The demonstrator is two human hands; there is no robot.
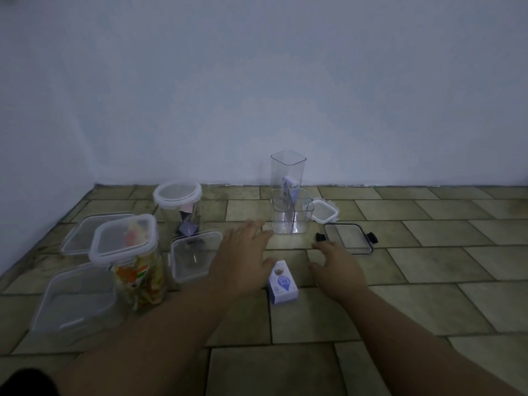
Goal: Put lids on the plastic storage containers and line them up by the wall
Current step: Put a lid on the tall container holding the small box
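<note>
An open square clear container [291,212] stands on the tiled floor, with a taller open clear container [288,168] behind it near the wall. A white-rimmed lid [324,211] lies to their right, and a clear lid with black clips [349,238] lies nearer. On the left stand a lidded round container [177,205] and a lidded container of colourful packets [134,258]. My left hand [243,252] hovers with fingers spread just left of the square container. My right hand [335,267] hovers, loosely curved, beside the black-clip lid. Both hold nothing.
A small white and blue box [283,282] stands between my hands. Several more clear containers and lids [194,254] sit at the left, one large [75,295] near the front. The pale wall [257,95] runs along the back of the floor.
</note>
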